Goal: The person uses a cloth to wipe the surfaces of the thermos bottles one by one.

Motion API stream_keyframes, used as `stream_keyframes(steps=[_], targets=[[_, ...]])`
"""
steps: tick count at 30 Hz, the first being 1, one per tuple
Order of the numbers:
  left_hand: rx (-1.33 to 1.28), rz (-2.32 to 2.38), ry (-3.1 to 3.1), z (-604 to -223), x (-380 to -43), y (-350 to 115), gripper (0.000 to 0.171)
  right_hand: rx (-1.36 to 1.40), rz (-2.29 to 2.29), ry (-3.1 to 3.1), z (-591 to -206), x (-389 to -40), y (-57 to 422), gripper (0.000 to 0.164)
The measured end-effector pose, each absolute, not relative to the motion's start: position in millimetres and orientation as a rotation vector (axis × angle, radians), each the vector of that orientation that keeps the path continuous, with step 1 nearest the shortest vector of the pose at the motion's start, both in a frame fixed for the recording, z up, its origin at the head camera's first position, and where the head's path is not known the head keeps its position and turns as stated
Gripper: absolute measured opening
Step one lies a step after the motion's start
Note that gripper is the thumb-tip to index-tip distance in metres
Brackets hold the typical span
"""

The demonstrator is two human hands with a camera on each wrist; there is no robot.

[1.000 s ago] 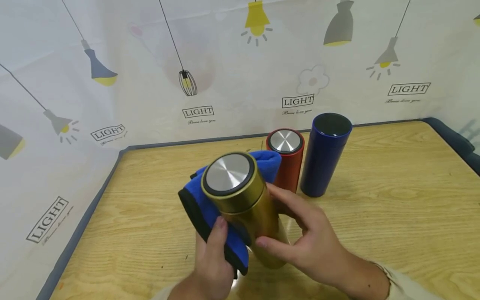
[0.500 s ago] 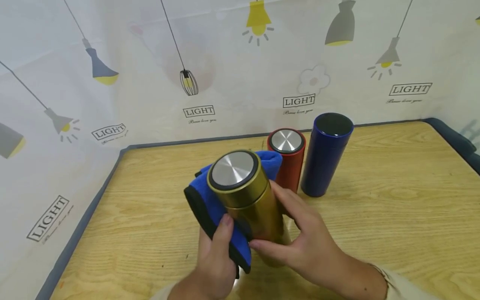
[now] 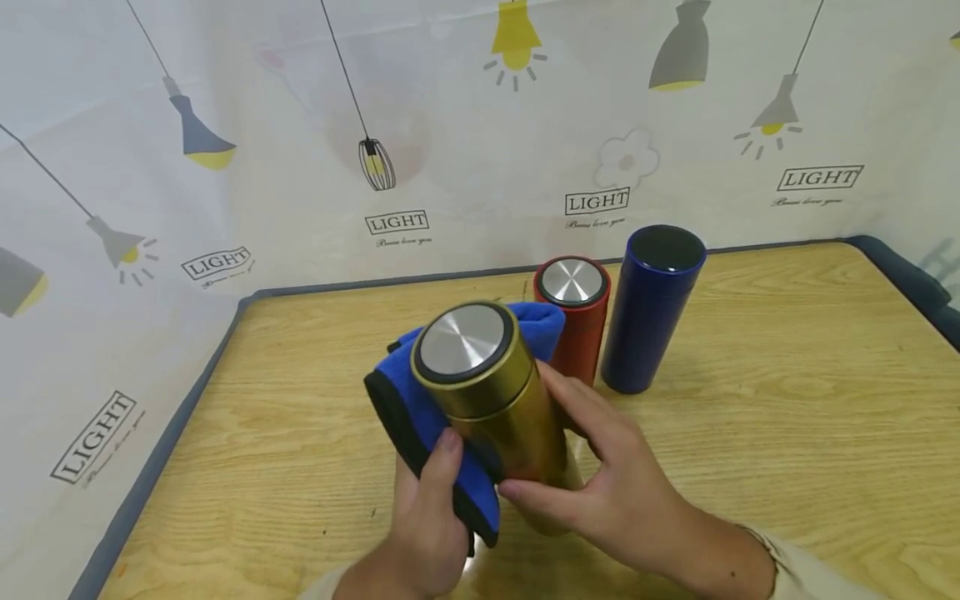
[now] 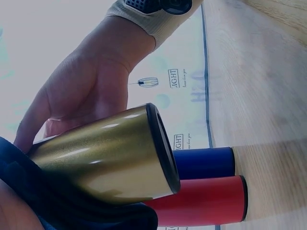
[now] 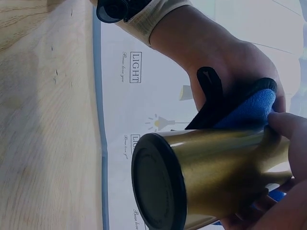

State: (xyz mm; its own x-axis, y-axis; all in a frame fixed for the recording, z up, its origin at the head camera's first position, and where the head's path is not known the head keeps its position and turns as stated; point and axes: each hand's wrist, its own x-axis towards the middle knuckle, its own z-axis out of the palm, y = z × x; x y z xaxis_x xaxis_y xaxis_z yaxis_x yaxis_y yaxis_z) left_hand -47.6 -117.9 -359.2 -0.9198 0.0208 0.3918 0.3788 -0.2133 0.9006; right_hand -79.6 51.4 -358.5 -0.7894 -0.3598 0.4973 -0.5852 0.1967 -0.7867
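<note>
A gold thermos (image 3: 517, 442) with a silver lid disc tilts above the table, its lid end up and to the left. My left hand (image 3: 431, 521) holds a folded blue cloth (image 3: 411, 392) with black edging against the thermos's left side; the thumb lies over the cloth. From the right, my right hand (image 3: 626, 487) grips the thermos body between thumb and fingers. The right wrist view shows the thermos's black base (image 5: 156, 184) off the table. Fingers of my left hand are hidden behind the cloth in the head view.
Behind the hands, a red thermos (image 3: 577, 333) and a taller dark blue thermos (image 3: 651, 321) stand upright, close together. The wooden table (image 3: 787, 400) meets a white curtain (image 3: 480, 167) printed with lamps at its back and left edges.
Compared with one second ago, the gold thermos and cloth have shifted slightly to the right, with a slight drift back left in the last half second. Both hands keep their hold.
</note>
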Motion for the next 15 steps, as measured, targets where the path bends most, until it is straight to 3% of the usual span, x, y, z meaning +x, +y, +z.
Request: stream_keyframes(steps=[15], targets=[[-0.446, -2.331, -1.689, -364.5, -47.2, -116.9, 0.042, 0.919, 1.668, -2.241, -358.7, -79.3, 51.9, 0.096]])
